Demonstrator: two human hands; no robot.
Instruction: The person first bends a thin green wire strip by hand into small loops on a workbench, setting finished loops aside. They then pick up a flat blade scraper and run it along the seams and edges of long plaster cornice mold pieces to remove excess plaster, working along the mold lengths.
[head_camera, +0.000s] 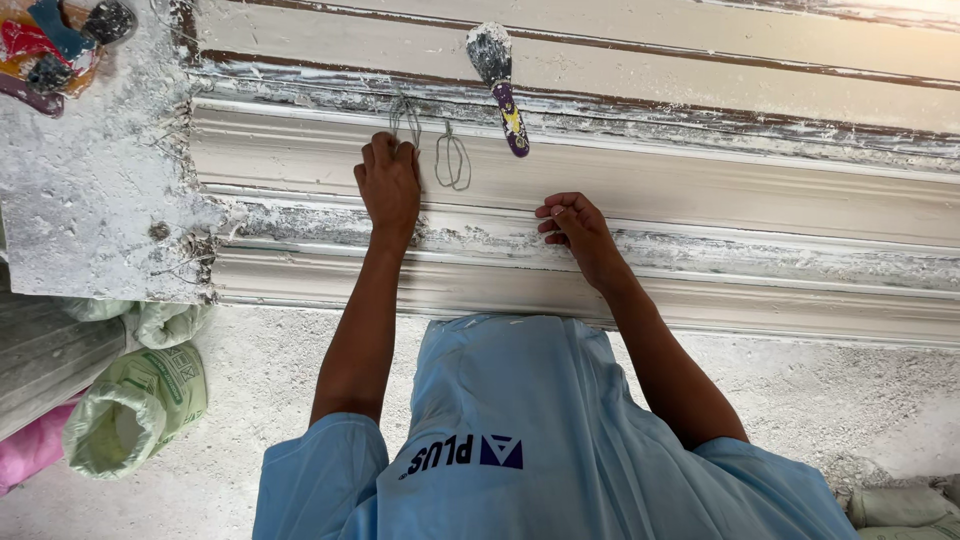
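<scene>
A long white plaster moulding (700, 190) lies across the work surface in front of me. My left hand (390, 185) rests on it with curled fingers, gripping the lower end of a thin wire loop (405, 112). A second wire loop (453, 160) lies on the moulding just right of that hand. My right hand (575, 230) sits lower on a rough ridge of the moulding, fingers curled in, with nothing visible in it. A putty knife (505, 95) with a purple handle and a plaster-caked blade lies above the loops.
A plaster-crusted board (90, 180) sits at the left, with colourful tools (55, 40) at its far corner. A green-printed sack (135, 405) and a pink bag (30, 450) lie on the dusty floor at lower left. Another sack (900, 510) is at the bottom right.
</scene>
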